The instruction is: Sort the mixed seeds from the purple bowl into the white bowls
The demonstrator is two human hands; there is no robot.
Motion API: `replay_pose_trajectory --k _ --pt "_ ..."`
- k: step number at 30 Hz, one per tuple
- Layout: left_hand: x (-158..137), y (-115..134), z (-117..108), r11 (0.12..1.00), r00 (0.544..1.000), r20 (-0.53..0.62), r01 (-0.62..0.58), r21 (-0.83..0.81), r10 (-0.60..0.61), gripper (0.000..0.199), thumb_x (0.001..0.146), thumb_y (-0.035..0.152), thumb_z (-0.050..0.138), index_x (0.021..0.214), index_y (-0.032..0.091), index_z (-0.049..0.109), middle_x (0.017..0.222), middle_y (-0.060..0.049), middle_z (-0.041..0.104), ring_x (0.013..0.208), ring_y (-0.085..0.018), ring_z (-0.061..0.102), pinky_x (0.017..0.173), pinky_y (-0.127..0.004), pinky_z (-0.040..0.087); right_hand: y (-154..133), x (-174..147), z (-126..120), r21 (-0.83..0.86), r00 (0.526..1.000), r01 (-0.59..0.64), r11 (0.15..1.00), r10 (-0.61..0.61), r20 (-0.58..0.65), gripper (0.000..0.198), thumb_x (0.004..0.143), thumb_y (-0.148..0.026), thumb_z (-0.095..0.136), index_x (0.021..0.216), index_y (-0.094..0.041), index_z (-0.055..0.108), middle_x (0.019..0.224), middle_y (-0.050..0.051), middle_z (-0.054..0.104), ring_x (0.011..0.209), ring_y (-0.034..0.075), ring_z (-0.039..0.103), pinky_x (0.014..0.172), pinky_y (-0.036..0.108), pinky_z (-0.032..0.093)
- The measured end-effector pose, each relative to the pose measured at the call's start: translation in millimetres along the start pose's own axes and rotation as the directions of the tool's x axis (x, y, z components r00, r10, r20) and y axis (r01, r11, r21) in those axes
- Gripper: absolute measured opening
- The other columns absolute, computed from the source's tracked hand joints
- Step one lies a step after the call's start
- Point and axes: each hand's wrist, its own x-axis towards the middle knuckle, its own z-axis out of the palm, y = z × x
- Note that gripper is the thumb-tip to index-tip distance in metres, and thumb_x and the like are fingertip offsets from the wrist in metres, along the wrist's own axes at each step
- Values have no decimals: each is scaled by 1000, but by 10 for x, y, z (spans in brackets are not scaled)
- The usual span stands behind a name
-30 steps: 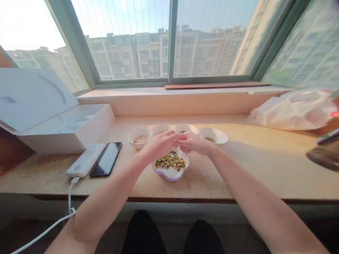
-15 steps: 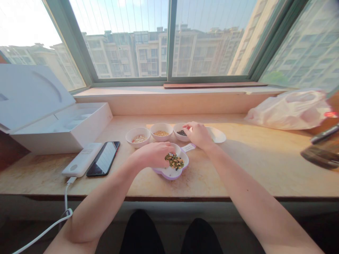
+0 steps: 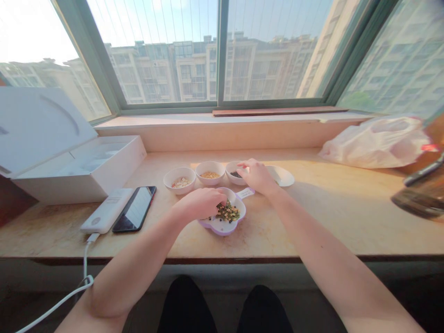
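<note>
My left hand [image 3: 205, 203] reaches into a white dish with a purple rim [image 3: 227, 230] and a short handle. Its fingers are bent together at a heap of mixed beans [image 3: 229, 212], green, orange and black; what they pinch is hidden. At the back, my right hand [image 3: 259, 175] is over a small white bowl [image 3: 231, 167] of black beans [image 3: 236, 174]. The fingertips are drawn together at the bowl's right side, and I cannot make out what is between them. Beside that bowl stand a bowl of yellow grains [image 3: 210, 175] and a bowl of pale flat pieces [image 3: 181, 182].
A white plate [image 3: 285, 175] lies behind my right wrist. On the left are a phone [image 3: 134, 209], a power bank [image 3: 106, 211] with a cable, and an opened white box [image 3: 114, 162]. A plastic bag [image 3: 374, 143] and a dark glass vessel [image 3: 419, 196] stand on the right.
My left fingers have moved slightly down into the mixed beans, and more black beans show loose in the dish. My right hand stays at the black bean bowl. The view has shifted slightly.
</note>
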Motion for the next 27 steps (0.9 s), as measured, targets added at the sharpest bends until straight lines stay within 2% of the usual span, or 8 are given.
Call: replay_pose_trajectory --k 9,14,17,19,23,27 --pt "68 -35 49 999 999 -23 -43 -26 42 31 84 2 47 92 21 70 111 -2 74 94 -18 70 83 -27 52 -13 2 0 46 1000 -2 999 2 1 24 92 -27 64 108 -20 79 107 10 72 92 22 66 86 34 49" --pt "40 -14 11 995 994 -75 -85 -60 80 47 84 -4 43 115 22 67 124 -3 70 107 -18 70 88 -26 52 -6 4 6 77 1000 11 997 -11 -3 24 90 -27 65 108 -19 79 105 9 72 88 21 66 85 33 49" --pt "28 -3 -15 996 995 -76 -65 -67 60 56 84 -5 42 125 25 65 122 -3 70 105 -18 70 84 -26 52 -9 -1 4 83 1000 16 996 -15 -14 25 90 -27 65 108 -18 79 103 10 72 85 20 66 84 33 50" --pt "24 8 -31 995 994 -97 -60 -75 53 53 87 -3 41 125 25 66 117 -3 71 103 -19 71 83 -27 52 -22 -9 -7 88 999 30 996 -27 -32 24 89 -27 65 107 -17 79 104 10 73 84 20 66 84 33 50" --pt "28 16 -51 994 973 -232 -41 -103 16 42 93 3 41 119 25 67 116 -3 70 103 -19 69 84 -28 52 -88 -36 -59 124 996 65 990 -56 -76 23 89 -22 63 105 -19 80 101 8 75 80 19 65 83 32 51" --pt "56 -51 -47 979 905 -405 56 -198 -133 43 91 2 44 121 25 66 116 -3 69 93 -17 68 82 -28 53 -176 -64 -112 184 998 54 981 -46 -52 25 87 -17 61 102 -20 81 92 6 78 72 17 64 80 31 52"
